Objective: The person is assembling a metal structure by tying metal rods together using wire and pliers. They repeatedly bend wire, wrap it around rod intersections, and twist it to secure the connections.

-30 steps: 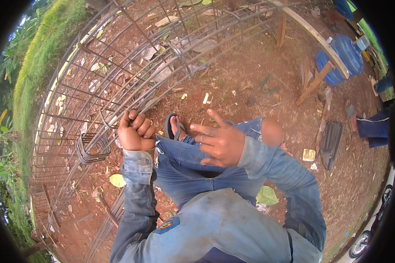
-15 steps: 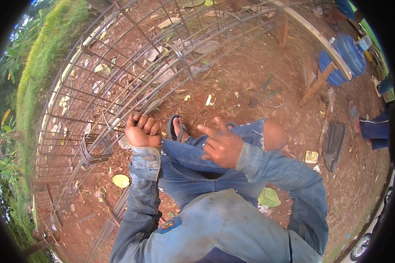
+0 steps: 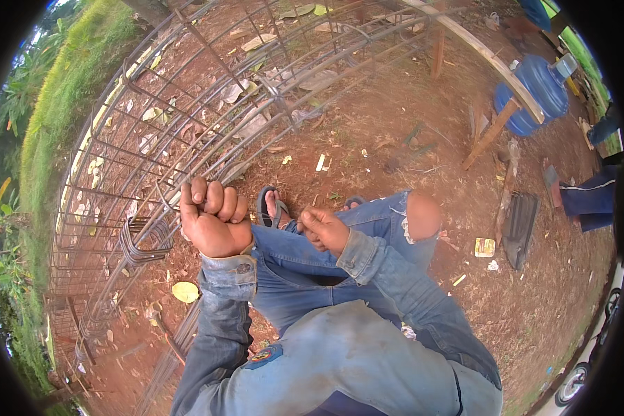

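A long cage of steel reinforcing bars (image 3: pixel 187 104) curves across the upper left, made of lengthwise bars and cross ties. My left hand (image 3: pixel 215 218) is closed in a fist at its near edge, beside a bent bar loop (image 3: pixel 165 195); what lies inside the fingers is hidden. To its right, above my thigh, my right hand (image 3: pixel 324 229) is closed too, thumb against curled fingers, apart from the cage. Whatever it may hold cannot be made out. A bunch of bent rebar stirrups (image 3: pixel 145 240) hangs on the bars left of my left hand.
A wooden rail (image 3: pixel 482 52) on stakes stands at upper right, near a blue water jug (image 3: pixel 544 93). A dark flat object (image 3: pixel 521 229) lies on the red soil at right. Thin rods (image 3: pixel 163 367) lie at lower left. Another person's leg (image 3: pixel 589 197) shows at far right.
My right hand has moved left toward my left hand, and its spread fingers have curled closed. My left hand stays closed by the cage. The view has shifted slightly.
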A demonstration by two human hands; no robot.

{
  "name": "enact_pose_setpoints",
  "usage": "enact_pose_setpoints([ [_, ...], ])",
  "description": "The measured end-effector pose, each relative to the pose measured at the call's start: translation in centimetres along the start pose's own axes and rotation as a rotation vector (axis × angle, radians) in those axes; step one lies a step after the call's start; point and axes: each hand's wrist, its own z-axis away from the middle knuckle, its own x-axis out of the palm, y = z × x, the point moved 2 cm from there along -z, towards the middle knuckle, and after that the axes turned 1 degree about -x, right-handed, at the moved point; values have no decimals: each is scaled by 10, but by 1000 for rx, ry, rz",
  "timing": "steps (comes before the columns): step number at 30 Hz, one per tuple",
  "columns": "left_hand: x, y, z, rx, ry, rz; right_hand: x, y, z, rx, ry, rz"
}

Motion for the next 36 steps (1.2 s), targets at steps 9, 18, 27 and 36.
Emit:
enact_pose_setpoints([
  [9,-46,28,-33,-114,-81,209,90,-69,63,-330,-813,337],
  [18,16,25,-6,-95,59,86,26,1,-17,-672,277,885],
  [27,-27,31,-1,-151,91,15,6,-61,21,-487,83,196],
  [36,-38,60,-24,-55,94,-84,67,-35,73,-837,-306,704],
])
